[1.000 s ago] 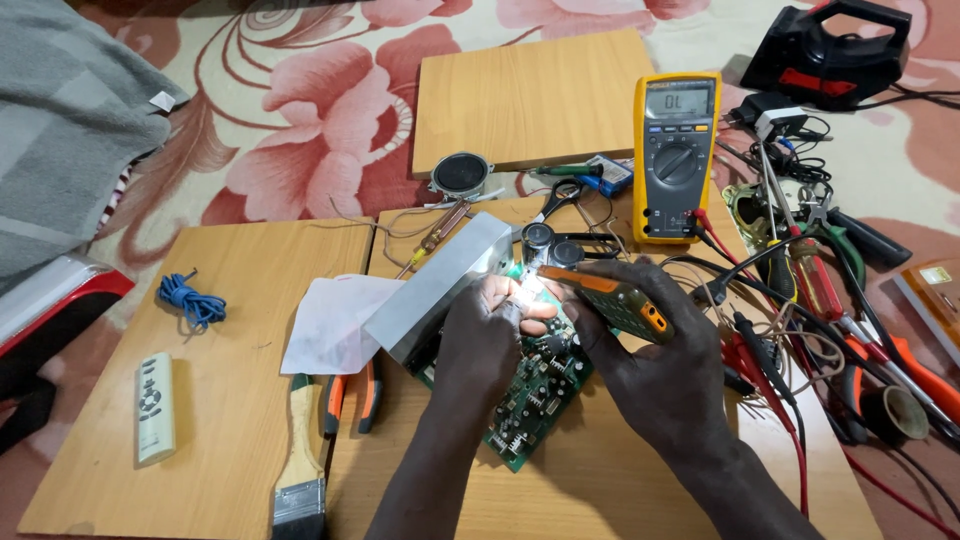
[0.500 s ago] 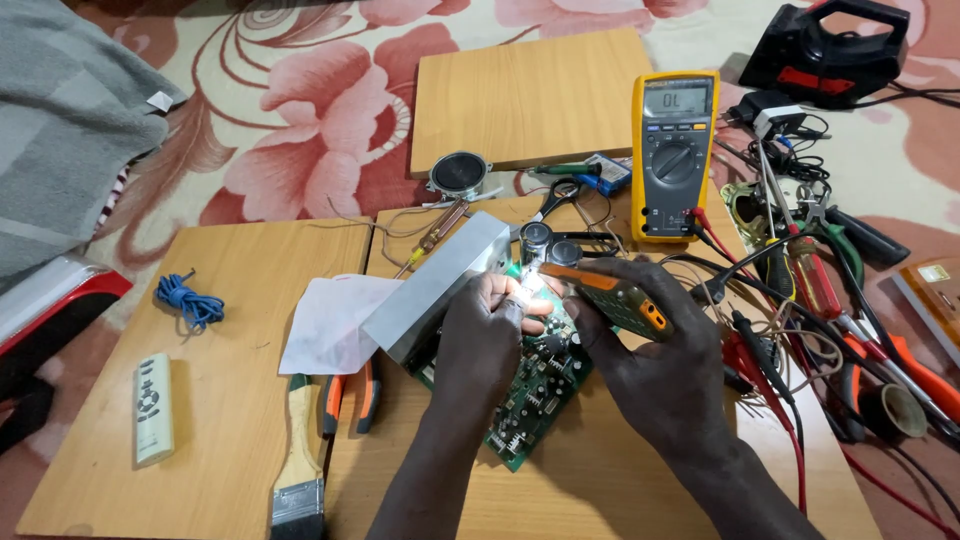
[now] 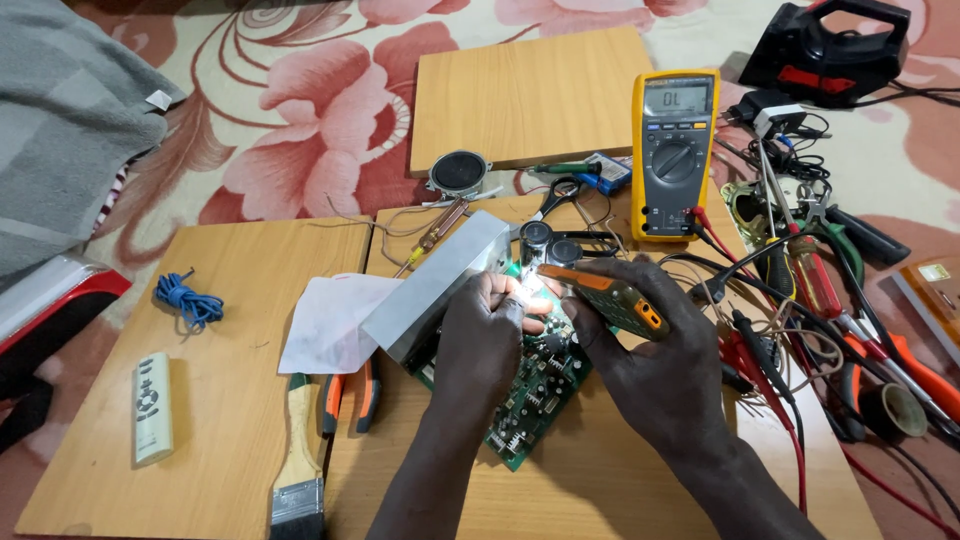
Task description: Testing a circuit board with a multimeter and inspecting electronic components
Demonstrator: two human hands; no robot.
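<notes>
My left hand rests on a green circuit board with a large silver heat sink on its left side; the fingers pinch something small at the lit spot near two black capacitors. My right hand grips an orange and grey handheld flashlight, its bright end aimed at the board just beside my left fingertips. The board lies on a wooden panel. Part of the board is hidden under both hands.
A yellow multimeter stands behind, its red and black leads trailing right. Screwdrivers and pliers crowd the right side. On the left lie orange-handled pliers, a paintbrush, white paper, blue wire and a white remote.
</notes>
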